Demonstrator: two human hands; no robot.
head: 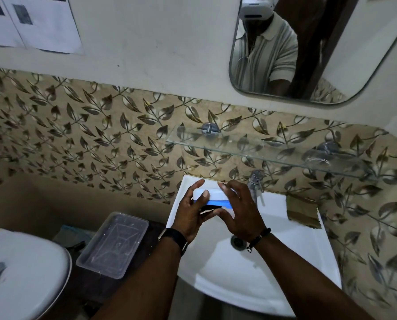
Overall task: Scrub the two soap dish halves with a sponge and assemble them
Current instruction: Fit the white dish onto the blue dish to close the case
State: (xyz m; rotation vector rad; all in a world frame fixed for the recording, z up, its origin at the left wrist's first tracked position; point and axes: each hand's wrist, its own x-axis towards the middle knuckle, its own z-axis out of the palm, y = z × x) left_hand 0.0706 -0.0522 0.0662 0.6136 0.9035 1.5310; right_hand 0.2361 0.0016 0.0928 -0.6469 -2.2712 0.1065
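Soap dish [212,197], seen from the head camera, sits between both sets of fingers, its white half [212,193] stacked on its blue half [218,203]. The left hand [190,210] holds its left end, thumb curled over the white top and fingertips reaching past the far edge. The right hand [241,209] wraps the right end, forefinger on top and thumb underneath. A dark pad [208,209] is pinched just under the dish, between the left fingers and the right thumb; whether it is the sponge I cannot tell. Below the fingers lies the white sink [216,273], just right of the right fingertips the tap [256,181], and left of the left wrist a clear plastic tub [114,243].
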